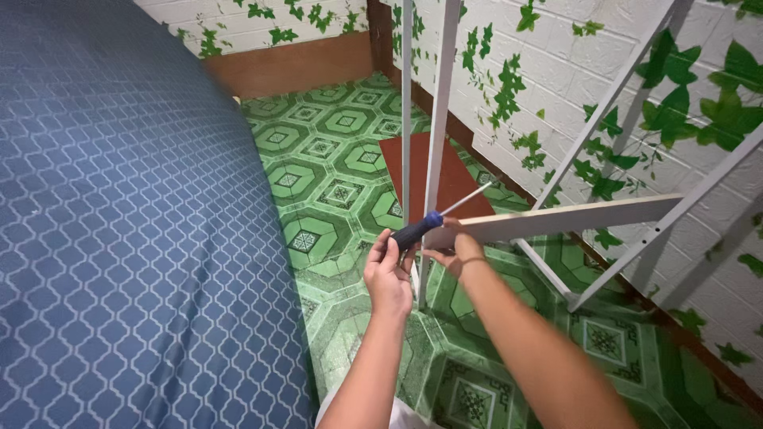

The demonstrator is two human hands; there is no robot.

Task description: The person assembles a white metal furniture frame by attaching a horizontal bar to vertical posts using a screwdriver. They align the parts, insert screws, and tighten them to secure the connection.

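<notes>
My left hand (387,276) grips the dark blue handle of a screwdriver (416,230). Its thin metal shaft points up and to the right, past a white upright post (437,119). My right hand (455,253) is curled under the near end of a pale wooden shelf board (572,217), right where the board meets that post. The board runs off to the right, level, between white diagonal braces (604,103). A second white upright (406,95) stands just left of the first. The screwdriver's tip sits above the board's near end.
A bed with a blue patterned cover (127,222) fills the left side. A red-brown panel (417,163) lies on the green patterned floor (334,159) behind the posts. A white brick wall with ivy print (556,63) is close on the right.
</notes>
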